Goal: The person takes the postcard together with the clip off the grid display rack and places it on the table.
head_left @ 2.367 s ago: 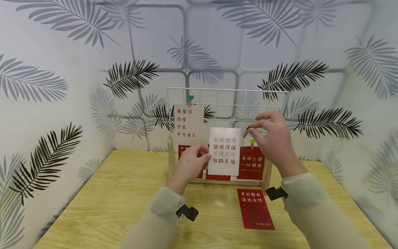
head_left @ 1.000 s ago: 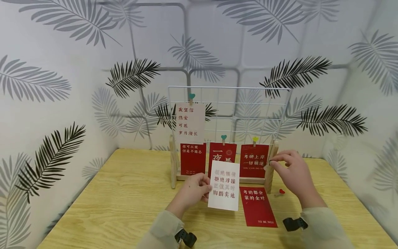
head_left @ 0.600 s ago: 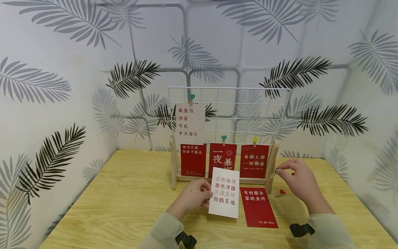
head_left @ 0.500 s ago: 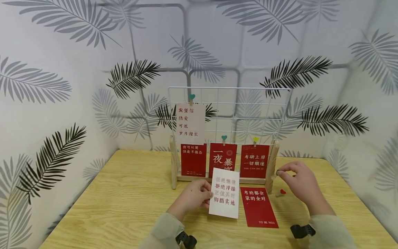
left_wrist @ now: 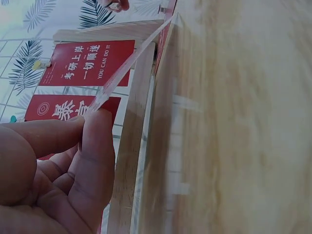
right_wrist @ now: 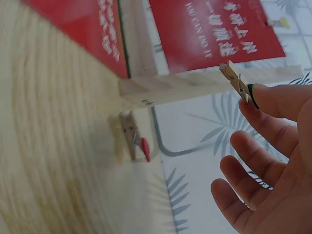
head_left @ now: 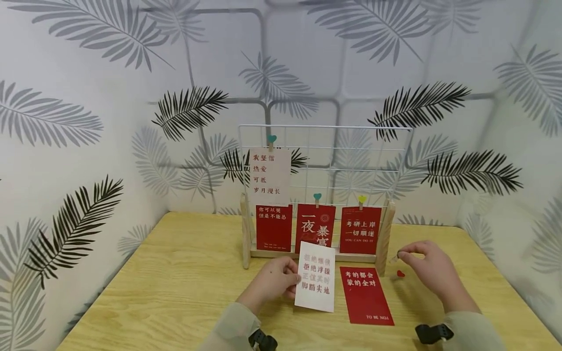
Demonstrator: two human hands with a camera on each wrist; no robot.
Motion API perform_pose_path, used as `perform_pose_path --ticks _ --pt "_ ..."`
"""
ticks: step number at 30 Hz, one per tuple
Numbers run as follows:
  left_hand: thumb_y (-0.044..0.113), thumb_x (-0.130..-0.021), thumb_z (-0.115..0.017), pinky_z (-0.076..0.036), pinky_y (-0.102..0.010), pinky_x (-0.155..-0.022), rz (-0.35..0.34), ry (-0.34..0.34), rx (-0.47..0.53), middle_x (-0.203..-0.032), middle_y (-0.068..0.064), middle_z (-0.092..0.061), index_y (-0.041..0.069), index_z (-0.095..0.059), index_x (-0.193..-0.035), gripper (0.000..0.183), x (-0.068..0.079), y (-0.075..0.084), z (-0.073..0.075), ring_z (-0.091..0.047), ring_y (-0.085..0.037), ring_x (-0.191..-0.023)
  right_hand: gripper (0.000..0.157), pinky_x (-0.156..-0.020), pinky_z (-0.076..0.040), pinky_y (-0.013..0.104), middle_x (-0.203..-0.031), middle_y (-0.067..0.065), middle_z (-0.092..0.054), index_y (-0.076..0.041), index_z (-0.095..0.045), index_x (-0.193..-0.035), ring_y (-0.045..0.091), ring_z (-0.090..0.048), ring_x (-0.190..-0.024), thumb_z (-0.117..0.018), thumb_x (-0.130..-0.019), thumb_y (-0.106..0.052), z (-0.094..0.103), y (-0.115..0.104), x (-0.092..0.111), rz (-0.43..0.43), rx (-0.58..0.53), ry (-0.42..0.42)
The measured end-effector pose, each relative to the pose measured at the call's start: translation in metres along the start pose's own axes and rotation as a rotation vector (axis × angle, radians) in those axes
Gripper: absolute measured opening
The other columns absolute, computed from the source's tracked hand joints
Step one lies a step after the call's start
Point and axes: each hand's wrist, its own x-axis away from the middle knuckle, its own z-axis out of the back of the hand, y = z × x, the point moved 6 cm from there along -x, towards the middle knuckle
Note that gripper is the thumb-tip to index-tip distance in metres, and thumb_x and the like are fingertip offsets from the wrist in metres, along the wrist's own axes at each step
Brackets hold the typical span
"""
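My left hand (head_left: 274, 279) pinches a white card (head_left: 316, 278) with red lettering by its left edge, just above the table in front of the rack; in the left wrist view the card (left_wrist: 131, 61) shows nearly edge-on. Between thumb and forefinger my right hand (head_left: 428, 268) holds a small wooden clothespin (right_wrist: 235, 82) with a dark green piece at its end. Below that hand, a second clothespin (right_wrist: 130, 135) with a red heart (head_left: 400, 273) lies on the table, untouched. A red card (head_left: 367, 296) lies flat between the hands.
A white wire grid rack (head_left: 325, 127) with wooden feet stands behind the hands. Clipped to it are a pale card (head_left: 270, 175) at upper left and three red cards below, the right one (head_left: 360, 231) under a yellow heart clip (head_left: 362, 199). A patterned wall closes the back.
Both hands have come down from in front of the grid. The left lowered the white card towards the table; the right moved down and rightward, still pinching its clothespin. The red-heart clothespin came into view.
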Motion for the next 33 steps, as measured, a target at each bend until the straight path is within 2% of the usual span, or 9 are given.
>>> perform_pose_path --ticks 5,13,18,25,33 --pt "0.007 -0.097 -0.067 -0.058 -0.034 -0.058 -0.009 -0.004 -0.018 -0.080 -0.012 -0.062 0.006 -0.061 -0.096 0.006 0.001 -0.001 0.000 -0.065 -0.021 -0.063 0.043 -0.092 -0.043 0.063 -0.127 0.023 -0.057 -0.004 -0.072 -0.115 0.044 -0.050 -0.119 -0.060 -0.101 -0.042 -0.006 0.013 -0.002 -0.029 -0.038 -0.022" --pt "0.006 -0.095 -0.068 -0.058 -0.033 -0.056 0.020 -0.051 0.005 -0.079 -0.013 -0.063 0.004 -0.061 -0.095 0.007 -0.001 -0.006 -0.003 -0.065 -0.020 -0.060 0.035 -0.090 -0.046 0.060 -0.124 0.024 -0.059 -0.002 -0.073 -0.112 0.042 -0.053 -0.115 -0.061 -0.102 -0.034 -0.006 0.021 -0.001 -0.040 -0.020 -0.066" --pt "0.007 -0.096 -0.067 -0.058 -0.032 -0.056 0.028 -0.060 0.016 -0.079 -0.013 -0.063 0.005 -0.061 -0.095 0.007 -0.002 -0.008 -0.005 -0.064 -0.019 -0.059 0.036 -0.087 -0.047 0.053 -0.122 0.023 -0.063 -0.001 -0.071 -0.114 0.040 -0.056 -0.113 -0.059 -0.103 -0.033 -0.004 0.033 -0.001 -0.063 -0.014 -0.118" --pt "0.007 -0.095 -0.068 -0.057 -0.031 -0.054 0.028 -0.078 0.020 -0.075 -0.013 -0.064 0.004 -0.061 -0.094 0.007 -0.002 -0.010 -0.006 -0.064 -0.018 -0.057 0.035 -0.081 -0.046 0.042 -0.115 0.015 -0.069 -0.004 -0.072 -0.112 0.028 -0.059 -0.102 -0.059 -0.103 -0.034 -0.005 0.048 0.001 -0.085 0.018 -0.150" --pt "0.008 -0.096 -0.068 -0.056 -0.029 -0.052 0.077 -0.106 0.012 -0.074 -0.014 -0.066 0.003 -0.061 -0.094 0.009 0.000 -0.015 -0.011 -0.063 -0.018 -0.056 0.032 -0.089 -0.045 0.051 -0.114 0.015 -0.069 -0.007 -0.073 -0.107 0.033 -0.059 -0.107 -0.060 -0.101 -0.035 -0.008 0.058 0.004 -0.106 0.030 -0.184"
